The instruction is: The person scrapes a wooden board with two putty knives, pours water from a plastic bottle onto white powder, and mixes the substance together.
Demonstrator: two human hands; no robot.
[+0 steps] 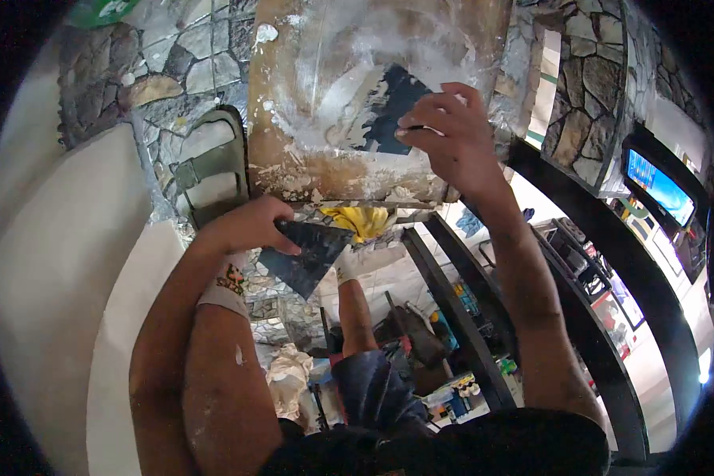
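Observation:
My right hand [452, 139] grips a dark flat scraper [397, 107] over a wooden board [282, 143]. White paste coats the left edge of that blade, and a pale patch of paste [349, 107] lies beside it on the board. Smears and dried lumps mark much of the board's surface. Lower left, past the board's near edge, my left hand [254, 226] holds a second dark scraper [305, 255] between thumb and fingers, its blade tilted downward. A yellow cloth [358, 222] shows just beyond this second scraper.
A sandal [213, 166] is left of the board on stone-patterned tiles [202, 63]. Dark beams [460, 317] run across the lower right, with assorted items below them. A lit screen [660, 187] is at far right. My legs are beneath my arms.

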